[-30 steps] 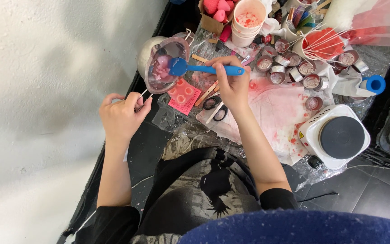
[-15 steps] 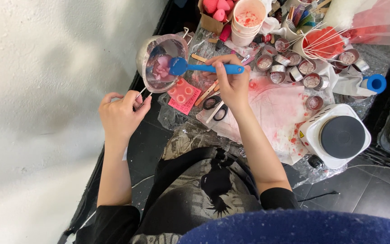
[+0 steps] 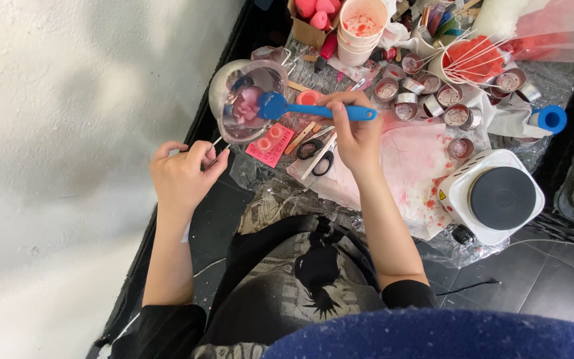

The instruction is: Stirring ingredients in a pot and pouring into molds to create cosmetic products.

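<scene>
Stirring step in hand. Left hand (image 3: pixel 182 174), fingers pinched on thin handle, holds clear glass pitcher (image 3: pixel 247 98) upper centre-left of frame. Right hand (image 3: pixel 355 133) clamped on blue spatula (image 3: pixel 313 110), blade inside pitcher over pink wax. Next move calls for steady pitcher, blade kept inside rim, above cluttered table (image 3: pixel 393 173).

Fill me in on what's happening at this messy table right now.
A person holds a clear glass pot by its thin handle with the left hand and dips a blue spatula, gripped in the right hand, into the pink stuff inside it. Below the pot lie scissors and a small pink mould. Small metal cups crowd the table behind, and a white hotplate sits at the right, on stained plastic sheeting.
</scene>
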